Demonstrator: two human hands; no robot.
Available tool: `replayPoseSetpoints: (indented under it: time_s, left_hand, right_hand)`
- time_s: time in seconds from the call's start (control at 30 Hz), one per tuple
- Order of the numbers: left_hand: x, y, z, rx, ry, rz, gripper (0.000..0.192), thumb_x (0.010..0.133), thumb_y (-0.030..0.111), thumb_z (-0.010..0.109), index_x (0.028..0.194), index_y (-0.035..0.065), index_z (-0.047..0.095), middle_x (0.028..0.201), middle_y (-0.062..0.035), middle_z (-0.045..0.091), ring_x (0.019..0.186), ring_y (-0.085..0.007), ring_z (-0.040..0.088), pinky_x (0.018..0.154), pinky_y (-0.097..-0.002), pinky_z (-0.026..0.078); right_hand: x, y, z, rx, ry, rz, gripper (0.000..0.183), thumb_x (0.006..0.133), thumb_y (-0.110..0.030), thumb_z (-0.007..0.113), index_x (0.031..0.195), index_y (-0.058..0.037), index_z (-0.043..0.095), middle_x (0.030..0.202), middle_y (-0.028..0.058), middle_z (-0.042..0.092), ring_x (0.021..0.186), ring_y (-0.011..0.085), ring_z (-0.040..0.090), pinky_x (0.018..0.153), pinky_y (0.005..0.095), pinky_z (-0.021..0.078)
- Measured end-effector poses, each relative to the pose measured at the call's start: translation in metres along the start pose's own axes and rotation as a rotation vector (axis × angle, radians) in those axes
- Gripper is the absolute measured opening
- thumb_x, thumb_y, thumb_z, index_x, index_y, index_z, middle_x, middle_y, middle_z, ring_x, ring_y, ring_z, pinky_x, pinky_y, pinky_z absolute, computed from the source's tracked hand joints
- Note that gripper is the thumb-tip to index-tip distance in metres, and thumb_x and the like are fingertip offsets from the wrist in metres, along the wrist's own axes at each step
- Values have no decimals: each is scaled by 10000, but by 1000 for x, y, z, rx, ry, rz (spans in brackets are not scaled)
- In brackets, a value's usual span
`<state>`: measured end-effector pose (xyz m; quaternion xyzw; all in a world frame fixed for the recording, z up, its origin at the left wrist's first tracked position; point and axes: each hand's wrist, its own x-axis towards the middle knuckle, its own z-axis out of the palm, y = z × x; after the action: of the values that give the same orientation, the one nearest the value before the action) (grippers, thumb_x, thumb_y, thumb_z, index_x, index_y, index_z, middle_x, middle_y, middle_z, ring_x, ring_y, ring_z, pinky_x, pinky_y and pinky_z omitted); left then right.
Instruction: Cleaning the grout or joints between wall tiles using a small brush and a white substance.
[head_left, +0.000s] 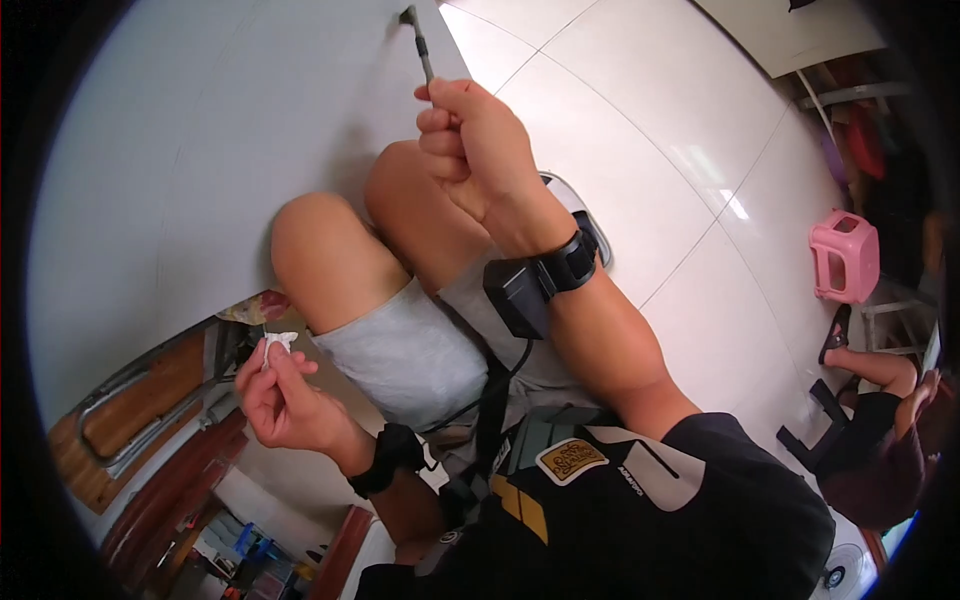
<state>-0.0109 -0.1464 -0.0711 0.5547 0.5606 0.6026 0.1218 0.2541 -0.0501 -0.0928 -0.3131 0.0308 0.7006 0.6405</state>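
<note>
My right hand (480, 150) grips the grey handle of a slim tool (421, 49) with a black ring and a small dark head. The head sits at or very near a large pale grey surface (195, 142); whether it touches, I cannot tell. The tool's exact kind is unclear. Lower left, my left hand (292, 401) pinches a crumpled white piece (279, 341), like tissue or paper, between thumb and fingers. It is close to the lower edge of the pale surface. My bare knees (319, 236) are bent in front of that surface.
White tiled floor (637, 165) extends to the right, with a pink plastic stool (844, 255) on it. A seated person (874, 450) and a fan (840, 574) are at the far right. Wooden boards with metal tubing (142, 420) lie below the pale surface at left.
</note>
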Motion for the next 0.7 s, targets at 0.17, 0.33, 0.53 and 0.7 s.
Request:
replayPoseSetpoints:
  time_s: [0.17, 0.33, 0.53, 0.7]
  left_hand:
    - [-20, 66, 24, -282, -351, -143, 176, 809, -148, 713, 847, 2, 630, 1023, -188, 696, 658, -167, 647, 570, -264, 543]
    - [-27, 90, 50, -305, -911, 49, 284, 695, -143, 740, 921, 29, 742, 909, -104, 732, 754, -206, 695, 671, -289, 547]
    - [-22, 71, 30, -244, -811, 99, 226, 741, -127, 751, 895, 32, 705, 948, -121, 705, 713, -184, 653, 634, -284, 545]
    - [-25, 46, 0, -336, -651, -89, 133, 893, -123, 623, 945, -7, 587, 1107, -193, 627, 647, -120, 579, 523, -210, 495]
  right_hand:
    - [-14, -35, -11, 303, -263, 107, 206, 1059, -164, 532, 1134, 27, 548, 726, -26, 463, 493, 27, 308, 389, 201, 214]
    - [-56, -83, -13, 816, -766, 377, 341, 1103, -212, 419, 1218, 96, 512, 715, 25, 493, 420, 46, 348, 340, 211, 230]
    - [-78, -92, -10, 861, -932, 392, 219, 1105, -189, 361, 1068, 11, 442, 635, 93, 524, 368, 76, 356, 324, 216, 235]
    - [-78, -82, 0, 866, -881, 413, 219, 1105, -178, 338, 1056, 6, 446, 639, 89, 534, 369, 77, 357, 318, 216, 238]
